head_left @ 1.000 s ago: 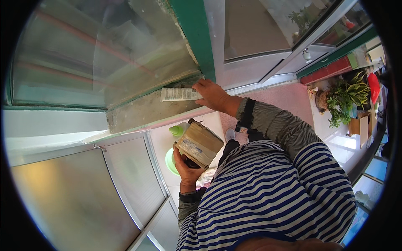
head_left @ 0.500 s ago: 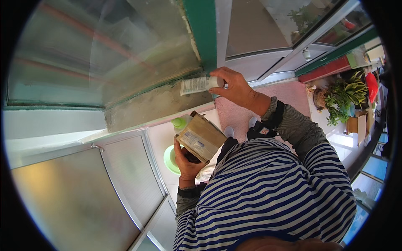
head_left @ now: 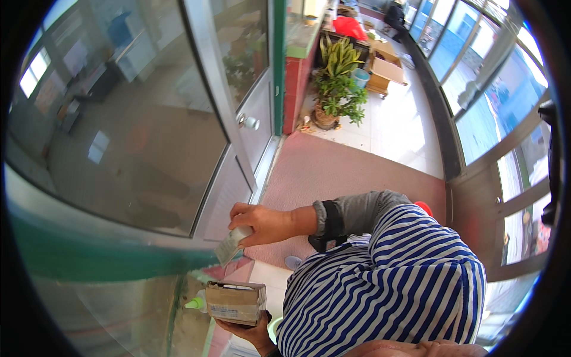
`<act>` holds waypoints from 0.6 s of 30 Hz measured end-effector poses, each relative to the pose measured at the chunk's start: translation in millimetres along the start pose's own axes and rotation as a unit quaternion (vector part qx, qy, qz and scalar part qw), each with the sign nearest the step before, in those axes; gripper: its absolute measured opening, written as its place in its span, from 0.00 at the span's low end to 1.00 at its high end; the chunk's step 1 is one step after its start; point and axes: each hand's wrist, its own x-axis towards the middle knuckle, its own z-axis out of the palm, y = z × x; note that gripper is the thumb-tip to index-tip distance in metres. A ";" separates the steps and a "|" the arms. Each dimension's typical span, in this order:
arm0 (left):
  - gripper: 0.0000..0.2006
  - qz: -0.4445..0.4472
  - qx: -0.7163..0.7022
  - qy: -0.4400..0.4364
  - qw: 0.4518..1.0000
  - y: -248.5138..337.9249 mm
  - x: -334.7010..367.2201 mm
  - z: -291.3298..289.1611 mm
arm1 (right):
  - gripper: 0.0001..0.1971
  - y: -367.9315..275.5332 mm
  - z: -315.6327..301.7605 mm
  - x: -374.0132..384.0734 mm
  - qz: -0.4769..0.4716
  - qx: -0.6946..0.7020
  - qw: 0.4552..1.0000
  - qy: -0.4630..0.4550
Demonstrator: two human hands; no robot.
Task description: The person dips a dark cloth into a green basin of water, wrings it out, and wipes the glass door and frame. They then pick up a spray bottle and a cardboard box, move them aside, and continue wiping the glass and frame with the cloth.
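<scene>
Right hand: fingers closed on scraper, pressed to green frame | Left hand: cardboard box and green-tipped bottle held.

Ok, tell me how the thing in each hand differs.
The right hand grips a small pale brush-like tool, pressed to the green frame; the left hand cradles a brown cardboard box from below, apart from the frame. The tool is slim and tilted; the box is bulkier, lying flat. Each is in one hand.
</scene>
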 end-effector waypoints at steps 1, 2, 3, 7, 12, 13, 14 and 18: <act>0.68 -0.006 -0.026 -0.011 1.000 -5.5 5.1 9.3 | 0.23 5.6 -16.9 -10.0 0.023 -0.021 0.999 0.020; 0.68 0.015 -0.032 -0.027 0.999 -4.8 9.8 10.2 | 0.22 2.1 -33.1 -21.8 0.042 -0.034 0.998 0.039; 0.69 0.025 -0.027 -0.036 0.999 -5.0 15.0 18.6 | 0.22 7.4 -49.4 -33.9 0.062 -0.044 0.995 0.058; 0.69 0.030 -0.026 -0.066 0.997 15.5 37.7 38.3 | 0.21 18.8 -113.4 -87.4 0.113 -0.097 0.979 0.135; 0.71 -0.005 -0.119 -0.054 0.991 53.3 49.0 66.7 | 0.19 35.6 -186.8 -157.3 0.204 -0.145 0.941 0.226; 0.72 -0.007 -0.099 -0.054 0.994 60.6 48.6 68.7 | 0.19 42.3 -202.0 -172.2 0.214 -0.155 0.934 0.240; 0.72 -0.039 -0.105 -0.041 0.993 69.0 43.0 72.9 | 0.19 49.7 -223.7 -187.5 0.238 -0.192 0.922 0.237; 0.69 -0.033 -0.010 -0.015 0.999 91.6 28.4 81.7 | 0.19 81.8 -259.1 -244.4 0.319 -0.198 0.879 0.294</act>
